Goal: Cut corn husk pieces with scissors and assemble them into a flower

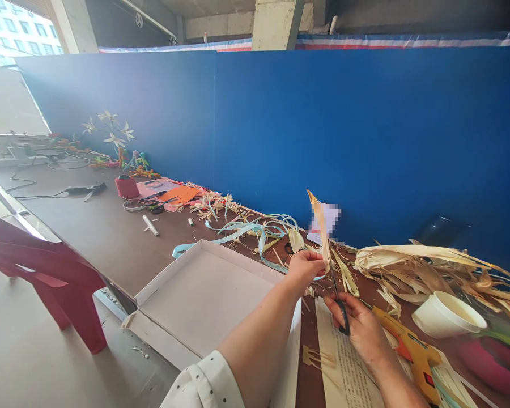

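Observation:
My left hand pinches the lower end of a dried corn husk, which stands upright with its browned tip at the top. My right hand is closed round the black handles of a pair of scissors. The blades point up along the right side of the husk, close to my left fingers; whether they touch it I cannot tell. Beneath my right hand lies a printed sheet. A yellow glue gun rests just right of that hand.
A shallow white box lid sits left of my arms. Husks pile up at the right, near a cream paper cup. Blue ribbon, red thread and husk flowers lie farther left. A blue partition borders the table.

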Demonstrator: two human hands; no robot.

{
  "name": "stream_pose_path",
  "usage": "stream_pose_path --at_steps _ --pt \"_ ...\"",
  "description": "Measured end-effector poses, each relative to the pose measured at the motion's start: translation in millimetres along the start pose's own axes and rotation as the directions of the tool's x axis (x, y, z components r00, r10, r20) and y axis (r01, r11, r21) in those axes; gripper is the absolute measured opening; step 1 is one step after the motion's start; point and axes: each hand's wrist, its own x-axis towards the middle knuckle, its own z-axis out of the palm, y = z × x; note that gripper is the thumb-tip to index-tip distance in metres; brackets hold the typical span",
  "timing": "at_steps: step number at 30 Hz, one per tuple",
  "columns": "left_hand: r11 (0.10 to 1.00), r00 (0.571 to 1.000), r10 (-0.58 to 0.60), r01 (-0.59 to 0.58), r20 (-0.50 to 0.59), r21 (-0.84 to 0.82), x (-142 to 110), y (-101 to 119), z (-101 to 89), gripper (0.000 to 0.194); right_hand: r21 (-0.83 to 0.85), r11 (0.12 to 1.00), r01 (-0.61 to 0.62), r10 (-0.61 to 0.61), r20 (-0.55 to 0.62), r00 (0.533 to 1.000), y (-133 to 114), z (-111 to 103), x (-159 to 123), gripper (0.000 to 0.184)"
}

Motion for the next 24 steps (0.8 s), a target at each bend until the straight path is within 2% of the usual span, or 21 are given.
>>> stream_pose_path --at_steps 6,10,13,15,18,24 --pt "0.997 0.998 0.036 -0.033 -0.049 0.074 -0.8 2.8 -1.2 0.008 0.01 1.0 -0.005 0.005 -0.025 1.0 -0.3 -2.1 0.4 0.025" --pt "0.991 0.996 0.057 -0.047 -0.072 0.127 3.8 -2.0 -2.6 0.008 0.068 0.998 0.011 0.001 -0.167 0.986 -9.8 -3.1 -1.6 0.031" --pt "0.969 0.995 0.1 -0.092 -0.022 0.227 5.5 -10.2 -1.4 0.011 0.118 0.989 0.089 -0.05 -0.299 0.953 -19.5 -1.8 -2.4 0.046" --pt "0.933 0.989 0.142 -0.145 0.034 0.33 3.8 -16.0 0.6 0.014 0.145 0.983 0.113 -0.067 -0.29 0.955 -24.0 -0.4 -2.1 0.052" --pt "0.866 0.976 0.184 -0.217 0.116 0.451 -2.2 -22.3 4.2 0.015 0.174 0.977 0.12 -0.069 -0.275 0.959 -27.4 0.6 -1.3 0.051" --pt "0.788 0.955 0.229 -0.296 0.189 0.54 -11.8 -27.1 8.1 0.01 0.153 0.986 0.068 -0.025 -0.267 0.963 -22.4 -3.6 0.4 0.053"
